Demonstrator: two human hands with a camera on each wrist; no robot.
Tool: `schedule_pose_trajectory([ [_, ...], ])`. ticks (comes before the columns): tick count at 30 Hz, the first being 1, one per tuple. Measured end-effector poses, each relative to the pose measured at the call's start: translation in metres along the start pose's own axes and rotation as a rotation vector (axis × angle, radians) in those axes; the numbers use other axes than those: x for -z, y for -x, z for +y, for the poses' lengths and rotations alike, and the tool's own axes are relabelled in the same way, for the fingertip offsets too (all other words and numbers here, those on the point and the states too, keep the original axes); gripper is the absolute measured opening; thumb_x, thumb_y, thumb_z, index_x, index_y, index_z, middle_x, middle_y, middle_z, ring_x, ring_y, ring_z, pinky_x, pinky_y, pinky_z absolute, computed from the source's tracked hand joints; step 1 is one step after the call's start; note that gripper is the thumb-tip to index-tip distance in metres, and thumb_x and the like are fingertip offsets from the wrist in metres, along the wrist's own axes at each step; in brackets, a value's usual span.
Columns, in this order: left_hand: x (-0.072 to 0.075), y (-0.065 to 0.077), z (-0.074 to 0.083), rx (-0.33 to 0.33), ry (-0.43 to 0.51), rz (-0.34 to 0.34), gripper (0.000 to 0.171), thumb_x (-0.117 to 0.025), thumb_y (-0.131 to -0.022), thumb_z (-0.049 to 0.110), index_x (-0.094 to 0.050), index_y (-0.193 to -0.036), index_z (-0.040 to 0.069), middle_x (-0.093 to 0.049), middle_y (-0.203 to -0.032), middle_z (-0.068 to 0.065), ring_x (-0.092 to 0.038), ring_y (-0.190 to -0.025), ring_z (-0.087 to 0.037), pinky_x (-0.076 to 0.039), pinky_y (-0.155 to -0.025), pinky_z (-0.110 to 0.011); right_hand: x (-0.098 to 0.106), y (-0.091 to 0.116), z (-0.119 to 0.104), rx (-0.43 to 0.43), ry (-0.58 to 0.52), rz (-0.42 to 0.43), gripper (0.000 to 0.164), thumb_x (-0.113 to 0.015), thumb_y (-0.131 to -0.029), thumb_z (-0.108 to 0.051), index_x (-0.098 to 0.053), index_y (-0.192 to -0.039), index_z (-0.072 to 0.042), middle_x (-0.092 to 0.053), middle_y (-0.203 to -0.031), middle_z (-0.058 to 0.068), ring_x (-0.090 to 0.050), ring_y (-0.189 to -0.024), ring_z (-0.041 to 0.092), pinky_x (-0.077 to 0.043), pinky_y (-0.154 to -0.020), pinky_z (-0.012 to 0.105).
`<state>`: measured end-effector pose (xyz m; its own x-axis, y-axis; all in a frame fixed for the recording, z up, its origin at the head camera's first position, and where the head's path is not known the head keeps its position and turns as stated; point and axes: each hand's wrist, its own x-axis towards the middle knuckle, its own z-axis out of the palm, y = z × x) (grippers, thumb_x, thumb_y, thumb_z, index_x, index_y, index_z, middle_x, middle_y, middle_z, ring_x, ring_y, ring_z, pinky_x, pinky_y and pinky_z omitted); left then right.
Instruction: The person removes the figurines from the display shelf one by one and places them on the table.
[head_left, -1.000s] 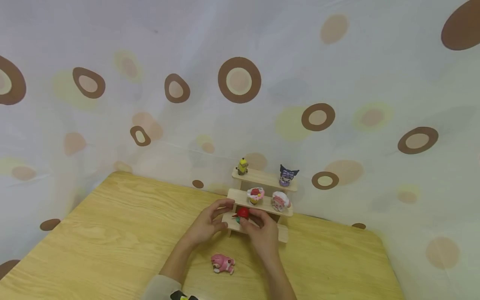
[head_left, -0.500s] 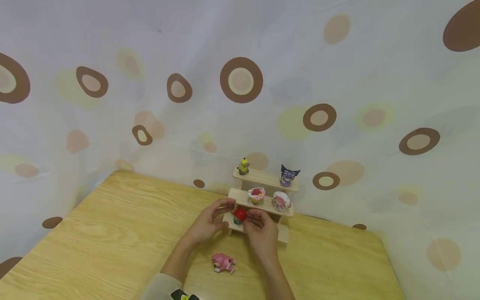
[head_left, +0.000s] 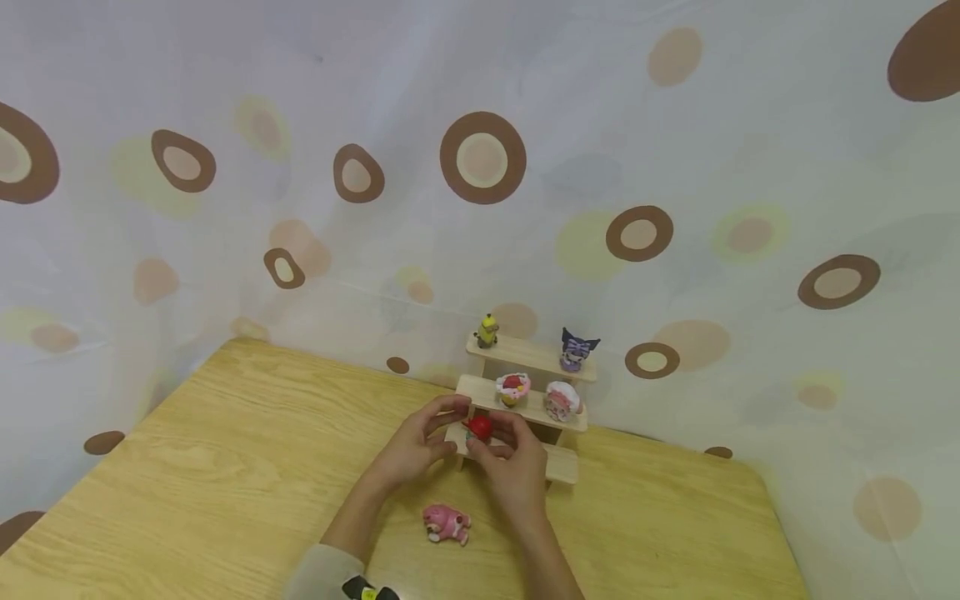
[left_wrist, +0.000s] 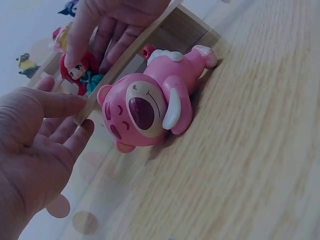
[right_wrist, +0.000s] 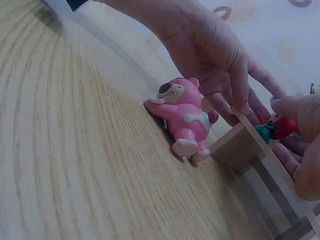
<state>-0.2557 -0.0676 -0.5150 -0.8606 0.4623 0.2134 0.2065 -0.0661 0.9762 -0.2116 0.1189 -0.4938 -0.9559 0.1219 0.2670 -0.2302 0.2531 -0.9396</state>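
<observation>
A three-step wooden display stand [head_left: 558,464] stands against the wall. On the left part of its lowest step is a small red-haired figurine [left_wrist: 75,70] with a teal lower body. My right hand [head_left: 517,467] holds this figurine, thumb at the front and fingers behind, partly covering it. My left hand [head_left: 412,446] grips the stand's left end, its thumb at the lowest step and fingertips by the middle one. A pink bear figurine [head_left: 447,524] lies on the table in front of the stand, between my forearms; both wrist views show it close up.
On the top step stand a yellow figurine [head_left: 487,331] and a purple figurine with dark ears [head_left: 575,352]. The middle step bears a pink-and-white topped figurine [head_left: 513,389] and a white-capped one [head_left: 562,401]. A spotted cloth [head_left: 480,250] hangs behind the wooden table [head_left: 225,450].
The red-haired figurine has shifted slightly left on the lowest step. My right thumb drew back from it, then came over its front again. The left hand stays at the stand.
</observation>
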Motion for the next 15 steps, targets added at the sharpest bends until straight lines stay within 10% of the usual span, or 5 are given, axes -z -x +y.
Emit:
schedule_pose_trajectory([
  [15,0.0004,0.0011,0.0015,0.015,0.012,0.007,0.07,-0.055,-0.091,-0.025,-0.048,-0.153,0.006,-0.045,-0.16,-0.018,-0.04,-0.152,-0.039,-0.047,-0.117,-0.041,0.0034,-0.0018,-0.0026,-0.016,0.028,-0.058,0.039,-0.083,-0.089,-0.002,-0.07,-0.126,-0.001,-0.074,-0.117,0.012,-0.073,-0.105,0.027,-0.061,-0.083,0.022],
])
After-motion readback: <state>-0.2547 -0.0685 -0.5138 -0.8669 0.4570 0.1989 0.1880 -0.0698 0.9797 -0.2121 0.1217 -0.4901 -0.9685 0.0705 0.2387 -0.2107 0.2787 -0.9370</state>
